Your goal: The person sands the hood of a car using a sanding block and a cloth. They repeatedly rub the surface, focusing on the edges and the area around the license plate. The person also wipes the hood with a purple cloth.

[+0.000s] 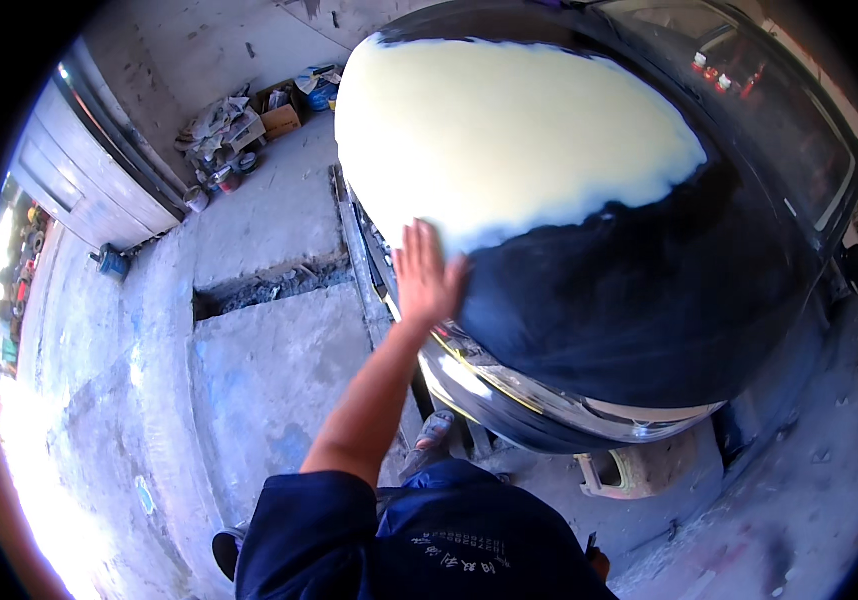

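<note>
My left hand (425, 277) lies flat, palm down, on the front edge of a car's hood (639, 300), holding nothing. The hood is dark blue with a large cream-white patch (499, 130) over its far half. The fingertips reach the near border of that patch. My bare left forearm stretches up from a dark blue sleeve (299, 530) at the lower edge. My right hand is out of the picture.
A chrome-trimmed front end (509, 395) curves below the hood, with a beige part (621, 470) on the floor beneath it. A rough trench (259, 288) cuts the concrete floor to the left. Boxes and cans (239, 130) are piled by the far wall. A blue tool (112, 262) lies near the roller door.
</note>
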Available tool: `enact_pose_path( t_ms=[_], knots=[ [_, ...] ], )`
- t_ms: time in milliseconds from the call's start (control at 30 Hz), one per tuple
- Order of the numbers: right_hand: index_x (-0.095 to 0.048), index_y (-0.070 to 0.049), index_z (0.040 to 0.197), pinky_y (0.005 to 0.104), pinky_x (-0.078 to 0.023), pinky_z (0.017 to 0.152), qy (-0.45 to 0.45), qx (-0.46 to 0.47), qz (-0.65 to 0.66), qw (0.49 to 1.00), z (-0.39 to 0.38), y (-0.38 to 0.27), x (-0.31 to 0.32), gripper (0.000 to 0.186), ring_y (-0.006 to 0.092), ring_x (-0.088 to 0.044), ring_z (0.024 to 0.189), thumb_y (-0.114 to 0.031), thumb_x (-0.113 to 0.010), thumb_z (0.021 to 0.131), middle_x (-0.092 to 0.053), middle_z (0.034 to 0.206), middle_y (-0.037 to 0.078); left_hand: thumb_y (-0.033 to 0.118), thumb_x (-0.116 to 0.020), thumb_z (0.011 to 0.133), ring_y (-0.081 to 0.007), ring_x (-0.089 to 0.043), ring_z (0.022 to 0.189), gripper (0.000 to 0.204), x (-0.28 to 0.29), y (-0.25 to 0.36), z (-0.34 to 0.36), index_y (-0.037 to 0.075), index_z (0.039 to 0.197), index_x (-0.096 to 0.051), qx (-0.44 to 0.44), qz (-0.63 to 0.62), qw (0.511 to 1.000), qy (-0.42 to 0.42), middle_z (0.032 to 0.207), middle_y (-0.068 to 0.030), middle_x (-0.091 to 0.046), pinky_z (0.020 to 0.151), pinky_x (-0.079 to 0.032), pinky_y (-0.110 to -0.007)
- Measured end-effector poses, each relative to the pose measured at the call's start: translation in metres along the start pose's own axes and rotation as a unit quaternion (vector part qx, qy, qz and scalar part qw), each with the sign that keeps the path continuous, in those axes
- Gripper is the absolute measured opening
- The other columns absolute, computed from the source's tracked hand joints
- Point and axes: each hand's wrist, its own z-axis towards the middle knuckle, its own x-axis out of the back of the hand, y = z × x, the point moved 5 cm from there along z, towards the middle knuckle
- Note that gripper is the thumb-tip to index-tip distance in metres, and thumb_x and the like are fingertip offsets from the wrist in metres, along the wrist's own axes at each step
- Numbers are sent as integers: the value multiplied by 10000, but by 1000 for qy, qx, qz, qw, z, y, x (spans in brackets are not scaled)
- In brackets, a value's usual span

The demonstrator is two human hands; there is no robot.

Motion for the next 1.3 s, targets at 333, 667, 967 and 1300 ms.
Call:
enact_pose_path(
  t_ms=[333, 667, 967, 1300],
  knots=[
    [-597, -54, 799, 541, -499, 685, -14, 6, -11, 1000, 15, -77, -7, 239, 419, -650, 750, -280, -556, 866, -654, 738, 195, 629, -285, 954, -346, 0, 1481, 912, 28, -83, 155, -66, 1500, -61, 162, 57, 984, -55, 1585, -243, -27, 1202, -33, -446],
    [-594, -53, 799, 538, -500, 680, -3, 30, -49, 998, 44, -144, 42, 229, 417, -647, 746, -267, -551, 869, -650, 736, 193, 694, -297, 917, -330, -120, 1479, 927, 24, 39, 14, -26, 1497, -220, -305, 14, 944, -122, 1566, -224, -195, 1188, -41, -508],
    [-591, -52, 798, 534, -500, 676, 19, 30, -63, 997, 56, -175, 73, 220, 415, -645, 741, -254, -546, 872, -647, 734, 191, 619, -277, 956, -268, -51, 1492, 836, 40, -148, 219, 22, 1524, -137, -1, 40, 997, -59, 1602, -166, -93, 1205, -61, -436],
    [-588, -51, 798, 530, -500, 671, 12, 38, -71, 997, 43, -187, 70, 210, 413, -643, 737, -241, -542, 875, -643, 732, 188, 679, -336, 918, -343, -73, 1480, 918, 25, -7, 99, -16, 1500, -190, -220, 17, 969, -114, 1580, -230, -116, 1184, -47, -525]
  ],
)
